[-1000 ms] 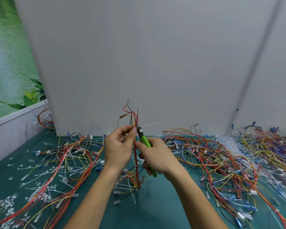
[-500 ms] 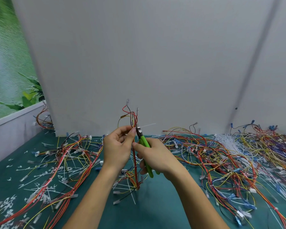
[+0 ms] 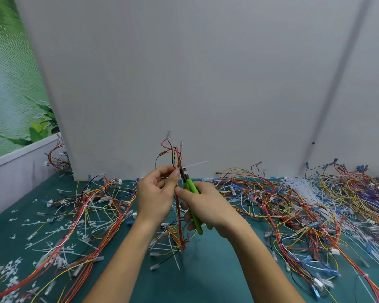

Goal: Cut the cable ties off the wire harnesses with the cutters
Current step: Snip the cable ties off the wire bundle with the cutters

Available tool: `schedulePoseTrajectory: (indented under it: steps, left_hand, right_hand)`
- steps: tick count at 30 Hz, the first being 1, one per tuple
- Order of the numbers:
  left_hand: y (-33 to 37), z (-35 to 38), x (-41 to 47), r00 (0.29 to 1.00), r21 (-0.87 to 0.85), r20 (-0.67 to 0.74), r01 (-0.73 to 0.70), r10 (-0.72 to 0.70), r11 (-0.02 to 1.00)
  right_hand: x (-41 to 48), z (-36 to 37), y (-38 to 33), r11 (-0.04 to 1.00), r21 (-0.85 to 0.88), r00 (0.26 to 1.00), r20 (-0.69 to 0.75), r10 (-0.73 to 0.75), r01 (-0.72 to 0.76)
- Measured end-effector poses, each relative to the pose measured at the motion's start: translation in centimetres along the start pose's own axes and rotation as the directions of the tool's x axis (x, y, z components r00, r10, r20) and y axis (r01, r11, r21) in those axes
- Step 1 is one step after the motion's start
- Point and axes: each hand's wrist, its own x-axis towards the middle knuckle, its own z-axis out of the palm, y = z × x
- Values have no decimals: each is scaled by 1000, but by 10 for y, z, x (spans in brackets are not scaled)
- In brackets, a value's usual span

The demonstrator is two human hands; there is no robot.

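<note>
A: Above the table's (image 3: 206,281) middle, one wire harness (image 3: 179,215) is held upright. Why?

B: So the cable tie (image 3: 196,165) is lifted clear of the clutter & can be seen. Its white tail is stuck out to the right, just above the cutters (image 3: 192,190).

A: Hands?

B: By the left hand (image 3: 155,193) the wires are pinched betw. thumb & fingers right beside the tie, so the bundle is kept steady for the cut. By the right hand (image 3: 208,207) the green handles are wrapped w/ curled fingers; the nose is set at the tie, against the bundle. Whether the blades are closed can't be told.

A: Rest of the harness?

B: Its lower end is left resting on the table, prob. so weight is taken off the pinch.

A: Other stuff?

B: More tangled harnesses (image 3: 315,204) are heaped at right, prob. yet to be done; snipped ties (image 3: 11,272) are scattered at left.
</note>
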Motion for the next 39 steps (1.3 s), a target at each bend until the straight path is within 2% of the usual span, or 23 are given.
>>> schedulePoseTrajectory:
  steps: [7,15,22,25,28,34,39]
  left_hand:
    - [2,1,-2,1000,11,5,-4,4,1000]
    - [1,1,0,1000,21,-10,-15,15,1000]
    - [-1,1,3,990,-70,-15,138,-139,988]
    - [-1,1,3,988,-65,-42,148,-151,987]
    - [-1,1,1,991,-28,-70,111,-112,993]
    - [-3,3,-1,996,116,-70,-46,54,992]
    - [-4,1,-2,994,168,-53,-84,94,982]
  right_hand:
    - [-2,0,-2,999,29,999,27,38,-39]
    - [0,0,1,999,-47,998,-63,-2,-1]
    - [-1,1,0,999,23,999,-23,32,-32]
    - [-1,3,-1,999,21,999,-14,40,-40]
    - [-1,3,-2,999,-21,999,-14,29,-29]
    - [-2,3,-2,995,-99,1000,3,20,-20]
    - [-1,3,-1,994,-104,999,-38,13,-16]
